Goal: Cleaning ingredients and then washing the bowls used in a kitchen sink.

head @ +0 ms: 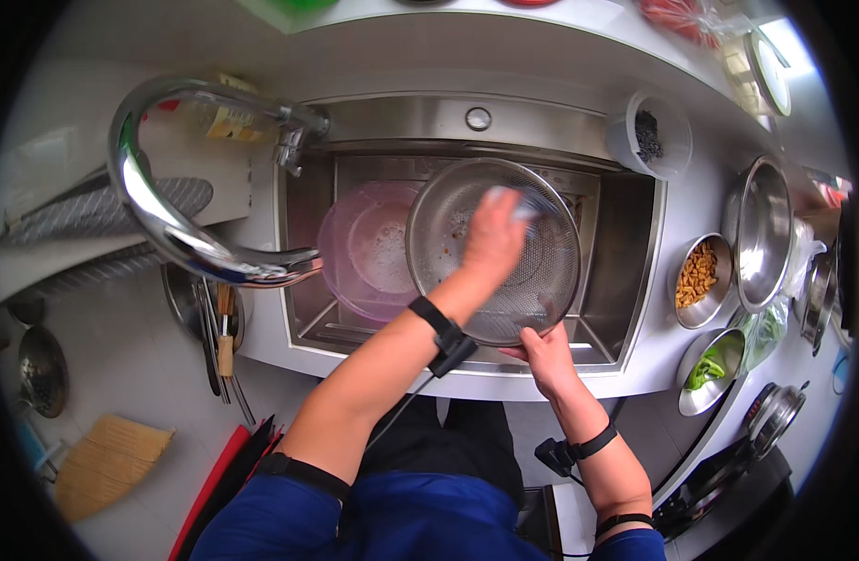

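A perforated stainless-steel colander is held over the sink, tilted, overlapping a translucent pink basin of sudsy water. My right hand grips the colander's near rim, thumb uppermost. Inside the bowl is my left hand, blurred by motion. Its fingers close around a pale bluish thing, perhaps a cloth or scrubber, too smeared to name surely. Small brown crumbs and some foam cling to the colander's left inner wall.
A chrome faucet arches at the left. A plastic tub with dark contents stands at the sink's back right corner. Along the right counter are a steel bowl of brown pieces, one with green peppers, and a large steel bowl.
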Demonstrator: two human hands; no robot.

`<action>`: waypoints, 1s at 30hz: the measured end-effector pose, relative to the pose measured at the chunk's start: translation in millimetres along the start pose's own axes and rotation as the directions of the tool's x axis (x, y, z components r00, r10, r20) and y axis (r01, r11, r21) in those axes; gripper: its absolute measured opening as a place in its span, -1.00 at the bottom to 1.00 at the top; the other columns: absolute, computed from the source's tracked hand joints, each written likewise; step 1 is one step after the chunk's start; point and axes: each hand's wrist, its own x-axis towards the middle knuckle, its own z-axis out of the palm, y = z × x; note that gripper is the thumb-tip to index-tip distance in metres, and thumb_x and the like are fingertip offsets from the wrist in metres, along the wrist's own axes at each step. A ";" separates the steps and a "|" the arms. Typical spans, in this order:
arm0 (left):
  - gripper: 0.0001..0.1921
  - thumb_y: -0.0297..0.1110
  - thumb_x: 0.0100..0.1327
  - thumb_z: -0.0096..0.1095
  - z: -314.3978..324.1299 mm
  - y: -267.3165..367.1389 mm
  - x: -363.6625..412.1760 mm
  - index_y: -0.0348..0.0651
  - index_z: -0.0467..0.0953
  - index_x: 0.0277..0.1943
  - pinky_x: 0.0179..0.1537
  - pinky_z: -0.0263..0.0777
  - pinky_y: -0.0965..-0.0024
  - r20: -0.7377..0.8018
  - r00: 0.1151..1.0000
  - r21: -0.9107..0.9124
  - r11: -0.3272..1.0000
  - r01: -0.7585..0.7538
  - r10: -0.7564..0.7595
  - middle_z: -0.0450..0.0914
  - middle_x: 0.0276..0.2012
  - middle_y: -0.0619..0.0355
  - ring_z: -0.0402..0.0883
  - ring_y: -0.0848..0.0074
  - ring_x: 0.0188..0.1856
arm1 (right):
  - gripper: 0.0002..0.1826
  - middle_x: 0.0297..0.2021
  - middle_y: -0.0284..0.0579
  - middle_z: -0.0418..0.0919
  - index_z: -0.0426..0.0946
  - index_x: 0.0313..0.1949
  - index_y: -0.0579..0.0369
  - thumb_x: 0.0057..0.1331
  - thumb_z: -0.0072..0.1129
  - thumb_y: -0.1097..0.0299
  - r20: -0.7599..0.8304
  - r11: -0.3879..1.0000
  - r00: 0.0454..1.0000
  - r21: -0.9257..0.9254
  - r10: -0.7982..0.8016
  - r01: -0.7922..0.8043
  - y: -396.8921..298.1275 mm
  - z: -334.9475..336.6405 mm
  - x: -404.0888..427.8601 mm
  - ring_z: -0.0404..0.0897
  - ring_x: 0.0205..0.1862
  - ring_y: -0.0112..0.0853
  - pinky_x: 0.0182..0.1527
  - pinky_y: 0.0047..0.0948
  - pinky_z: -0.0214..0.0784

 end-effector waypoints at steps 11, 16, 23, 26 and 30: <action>-0.72 -0.56 0.05 0.14 -56.8 -42.3 -10.5 -0.18 0.51 -0.13 -0.20 0.50 0.14 0.338 0.823 0.343 0.755 -0.559 0.456 0.52 -0.22 -0.01 0.58 0.15 -0.19 | -0.28 0.21 0.04 0.32 -0.09 0.45 0.17 0.30 -0.19 0.68 -0.193 0.966 0.948 -0.111 -0.253 0.235 3.3 2.5 -31.6 0.53 0.12 -0.26 0.02 -0.33 0.63; -0.69 -0.61 0.07 0.10 -35.9 -46.9 -26.1 -0.19 0.53 -0.08 -0.12 0.52 0.12 0.207 0.949 0.345 0.889 -0.299 0.239 0.53 -0.21 -0.03 0.58 0.10 -0.14 | -0.28 0.22 0.06 0.33 -0.09 0.44 0.23 0.29 -0.17 0.67 -0.216 0.952 0.930 -0.140 -0.299 0.273 6.6 21.9 -32.2 0.45 0.19 -0.26 0.13 -0.36 0.49; -0.62 -0.55 0.02 0.21 -16.3 -32.8 -82.8 -0.17 0.56 -0.03 0.01 0.46 0.01 0.573 0.797 -0.096 0.981 -0.165 0.191 0.58 -0.07 -0.07 0.56 0.01 -0.01 | -0.30 0.18 0.08 0.41 0.08 0.40 0.24 0.22 -0.14 0.65 -0.332 0.850 0.826 -0.437 -0.455 0.293 14.5 0.6 -21.9 0.45 0.20 -0.23 0.27 -0.34 0.26; -0.66 -0.49 0.04 0.24 -42.8 -11.8 -37.4 -0.15 0.56 -0.05 -0.05 0.45 0.10 0.291 0.866 0.198 0.860 -0.470 0.406 0.54 -0.11 -0.05 0.53 0.11 -0.05 | -0.30 0.21 0.08 0.37 0.10 0.40 0.23 0.22 -0.13 0.63 -0.405 0.914 0.832 -0.303 -0.380 0.270 13.4 -2.1 -28.2 0.42 0.23 -0.25 0.32 -0.33 0.19; -0.68 -0.52 0.09 0.18 -36.3 -26.8 -3.8 -0.18 0.56 -0.04 -0.02 0.45 0.08 0.104 0.875 0.327 0.814 -0.479 0.473 0.53 -0.15 -0.05 0.53 0.11 -0.01 | -0.28 0.23 0.08 0.35 0.07 0.41 0.23 0.21 -0.14 0.65 -0.361 0.869 0.813 -0.375 -0.457 0.322 11.7 6.6 -37.5 0.37 0.28 -0.20 0.36 -0.35 0.11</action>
